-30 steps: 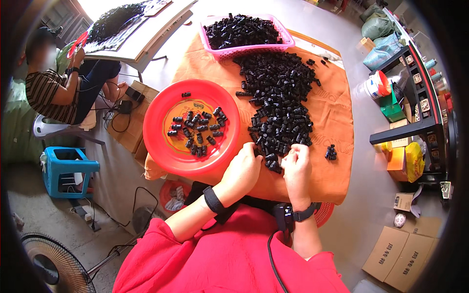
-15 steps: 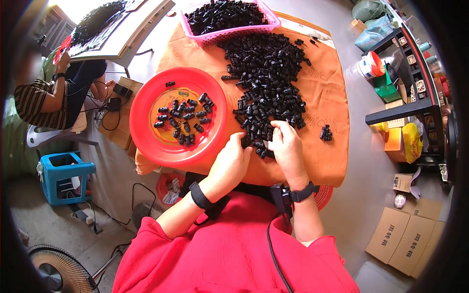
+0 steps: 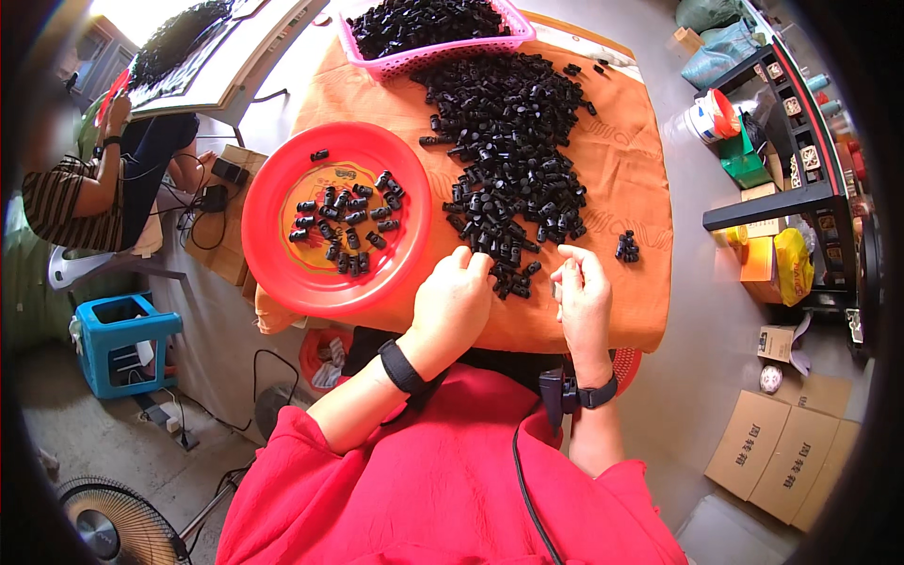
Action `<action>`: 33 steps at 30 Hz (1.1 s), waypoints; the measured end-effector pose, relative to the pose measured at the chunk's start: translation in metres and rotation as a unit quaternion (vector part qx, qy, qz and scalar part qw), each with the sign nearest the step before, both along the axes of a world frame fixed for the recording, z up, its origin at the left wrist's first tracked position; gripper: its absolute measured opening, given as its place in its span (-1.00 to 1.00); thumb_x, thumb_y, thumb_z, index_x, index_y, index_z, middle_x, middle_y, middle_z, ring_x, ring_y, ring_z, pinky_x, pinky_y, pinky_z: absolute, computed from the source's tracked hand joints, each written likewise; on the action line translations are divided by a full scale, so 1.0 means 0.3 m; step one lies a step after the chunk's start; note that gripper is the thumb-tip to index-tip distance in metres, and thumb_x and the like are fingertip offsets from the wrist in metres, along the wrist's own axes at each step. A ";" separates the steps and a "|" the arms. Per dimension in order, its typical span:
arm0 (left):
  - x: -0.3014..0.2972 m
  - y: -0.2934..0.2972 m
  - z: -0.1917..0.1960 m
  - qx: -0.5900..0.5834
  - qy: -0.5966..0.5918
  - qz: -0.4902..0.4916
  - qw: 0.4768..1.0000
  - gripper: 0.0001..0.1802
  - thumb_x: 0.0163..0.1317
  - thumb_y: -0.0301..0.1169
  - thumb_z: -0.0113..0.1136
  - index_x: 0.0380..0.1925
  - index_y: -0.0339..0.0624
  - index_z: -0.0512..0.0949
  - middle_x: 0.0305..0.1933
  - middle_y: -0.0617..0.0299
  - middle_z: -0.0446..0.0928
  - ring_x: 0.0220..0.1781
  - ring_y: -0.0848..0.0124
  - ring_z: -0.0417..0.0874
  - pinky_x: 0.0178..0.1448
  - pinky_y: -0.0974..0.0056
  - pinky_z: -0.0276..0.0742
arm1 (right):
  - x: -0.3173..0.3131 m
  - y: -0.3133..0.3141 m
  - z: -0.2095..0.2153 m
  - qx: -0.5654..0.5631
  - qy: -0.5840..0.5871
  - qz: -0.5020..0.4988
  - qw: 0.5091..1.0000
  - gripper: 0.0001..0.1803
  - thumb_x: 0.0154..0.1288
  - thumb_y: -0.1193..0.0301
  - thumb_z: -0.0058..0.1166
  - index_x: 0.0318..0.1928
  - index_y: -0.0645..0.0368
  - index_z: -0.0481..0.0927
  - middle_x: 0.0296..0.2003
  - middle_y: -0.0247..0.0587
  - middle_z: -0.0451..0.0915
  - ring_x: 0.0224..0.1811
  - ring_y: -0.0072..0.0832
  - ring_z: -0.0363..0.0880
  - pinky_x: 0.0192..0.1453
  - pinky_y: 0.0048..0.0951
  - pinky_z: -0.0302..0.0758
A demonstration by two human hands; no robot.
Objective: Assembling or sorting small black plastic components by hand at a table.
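Sorting through black parts piece by piece looks like the step in hand. They lie heaped on the worktop, right of the red plate. The left hand and right hand are apart, fingers bent — whether either grips a part, I cannot tell. Next likely calls for a fine fingertip pinch.
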State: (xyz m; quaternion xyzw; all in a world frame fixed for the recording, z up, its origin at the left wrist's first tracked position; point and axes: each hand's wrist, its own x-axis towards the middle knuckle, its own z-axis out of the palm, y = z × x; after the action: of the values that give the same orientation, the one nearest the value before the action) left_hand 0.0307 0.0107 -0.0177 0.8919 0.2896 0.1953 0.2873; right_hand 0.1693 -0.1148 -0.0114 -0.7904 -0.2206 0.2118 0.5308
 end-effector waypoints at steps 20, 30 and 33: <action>-0.084 0.060 0.058 -0.814 -0.138 -0.060 0.562 -0.79 0.43 -0.26 0.16 -0.12 -0.16 0.54 -0.27 0.35 0.57 -0.40 0.62 0.53 -0.47 0.52 0.23 | -0.119 -0.015 0.174 0.009 0.122 0.120 0.985 -0.78 0.53 0.43 0.02 0.08 0.24 0.57 -0.31 -0.38 0.54 -0.44 -0.75 0.48 -0.38 -0.66 0.49; -0.094 0.036 0.039 -0.818 -0.119 -0.099 0.553 -0.82 0.44 -0.29 0.15 -0.24 -0.17 0.55 -0.26 0.27 0.57 -0.32 0.57 0.54 -0.43 0.50 0.30 | -0.141 -0.007 0.163 0.037 0.067 0.175 0.981 -0.88 0.48 0.45 0.11 -0.15 0.26 0.51 -0.40 -0.36 0.57 -0.50 -0.72 0.52 -0.43 -0.62 0.48; -0.095 0.031 0.046 -0.834 -0.134 -0.102 0.526 -0.80 0.47 -0.30 0.11 -0.22 -0.20 0.57 -0.29 0.28 0.59 -0.35 0.59 0.55 -0.41 0.52 0.37 | -0.141 -0.004 0.180 0.021 0.066 0.168 0.983 -0.87 0.51 0.43 0.05 -0.19 0.25 0.50 -0.42 -0.34 0.58 -0.51 -0.72 0.51 -0.44 -0.61 0.48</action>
State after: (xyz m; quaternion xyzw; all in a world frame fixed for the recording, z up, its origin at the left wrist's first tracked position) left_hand 0.0023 0.0200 -0.0037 0.2326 0.1856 -0.0483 0.9535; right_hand 0.1271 -0.1159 0.0425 -0.7146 -0.3195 0.3452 0.5177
